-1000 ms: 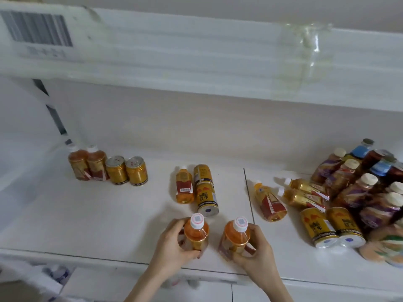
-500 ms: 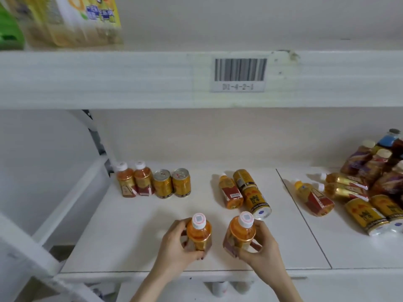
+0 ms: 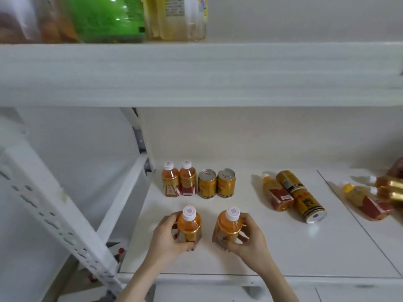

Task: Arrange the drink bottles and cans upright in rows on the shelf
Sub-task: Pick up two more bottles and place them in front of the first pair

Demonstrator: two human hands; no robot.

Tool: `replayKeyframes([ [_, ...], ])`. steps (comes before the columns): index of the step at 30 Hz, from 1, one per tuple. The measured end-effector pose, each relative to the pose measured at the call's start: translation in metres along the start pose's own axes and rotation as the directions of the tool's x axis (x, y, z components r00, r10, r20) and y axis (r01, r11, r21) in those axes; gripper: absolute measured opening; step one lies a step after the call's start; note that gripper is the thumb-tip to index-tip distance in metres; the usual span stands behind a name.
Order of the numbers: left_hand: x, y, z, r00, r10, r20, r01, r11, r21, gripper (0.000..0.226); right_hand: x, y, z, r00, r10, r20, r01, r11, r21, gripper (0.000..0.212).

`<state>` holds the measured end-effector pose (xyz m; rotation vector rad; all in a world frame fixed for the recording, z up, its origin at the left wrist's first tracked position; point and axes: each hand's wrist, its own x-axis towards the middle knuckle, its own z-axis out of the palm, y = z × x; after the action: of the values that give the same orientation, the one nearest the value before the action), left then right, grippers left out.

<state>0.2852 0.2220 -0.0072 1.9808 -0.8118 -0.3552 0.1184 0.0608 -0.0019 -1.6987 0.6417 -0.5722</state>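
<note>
My left hand (image 3: 166, 238) grips an upright orange tea bottle (image 3: 188, 225) with a white cap. My right hand (image 3: 250, 238) grips a second upright orange tea bottle (image 3: 229, 227). Both stand near the front of the white shelf (image 3: 283, 247). Behind them, at the back left, stands a row of two upright tea bottles (image 3: 178, 182) and two upright gold cans (image 3: 217, 183). To the right lie a tea bottle (image 3: 275, 194) and two gold cans (image 3: 302, 197) on their sides. More bottles (image 3: 370, 199) lie at the far right edge.
The shelf above (image 3: 196, 73) overhangs close overhead and holds large green and yellow bottles (image 3: 139, 18). A white perforated upright (image 3: 54, 203) slants across the left. A seam (image 3: 357, 221) divides the shelf board on the right.
The view has swung left and up, so the pile on the right has mostly left the frame. Both hands with their bottles have shifted left along the shelf front, towards the standing row.
</note>
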Motion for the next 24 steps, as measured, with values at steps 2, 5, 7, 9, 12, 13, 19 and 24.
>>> replayKeyframes([
  [2, 0.007, -0.011, -0.021, 1.000, -0.007, 0.008, 0.006, 1.000, 0.008, 0.077, 0.008, -0.002, 0.023, 1.000, 0.008, 0.012, -0.008, 1.000, -0.006, 0.062],
  [5, 0.023, -0.025, -0.040, 1.000, -0.031, -0.003, 0.031, 0.999, 0.008, 0.075, 0.023, -0.004, 0.051, 1.000, 0.009, 0.025, -0.008, 1.000, -0.024, 0.061],
  [7, 0.037, -0.035, -0.046, 0.998, -0.047, -0.031, 0.048, 0.999, 0.004, 0.077, 0.036, -0.007, 0.065, 0.999, 0.012, 0.044, -0.009, 0.998, -0.062, 0.060],
  [9, 0.052, -0.042, -0.049, 0.997, -0.066, -0.045, 0.067, 0.998, 0.013, 0.079, 0.053, -0.010, 0.075, 0.998, 0.009, 0.068, -0.001, 0.994, -0.107, 0.060],
  [12, 0.073, -0.045, -0.047, 0.996, -0.063, -0.065, 0.065, 0.998, 0.024, 0.076, 0.080, -0.011, 0.085, 0.996, 0.010, 0.094, 0.003, 0.990, -0.141, 0.063],
  [13, 0.078, -0.045, -0.046, 0.995, -0.064, -0.070, 0.066, 0.998, 0.022, 0.074, 0.089, -0.010, 0.087, 0.995, 0.014, 0.101, 0.002, 0.988, -0.152, 0.065],
  [19, 0.099, -0.053, -0.038, 0.991, -0.094, -0.099, 0.093, 0.996, -0.009, 0.068, 0.121, 0.001, 0.092, 0.990, 0.063, 0.123, -0.043, 0.985, -0.165, 0.060],
  [24, 0.110, -0.059, -0.035, 0.981, -0.143, -0.135, 0.141, 0.990, -0.019, 0.069, 0.136, 0.004, 0.093, 0.989, 0.095, 0.116, -0.076, 0.985, -0.157, 0.057],
])
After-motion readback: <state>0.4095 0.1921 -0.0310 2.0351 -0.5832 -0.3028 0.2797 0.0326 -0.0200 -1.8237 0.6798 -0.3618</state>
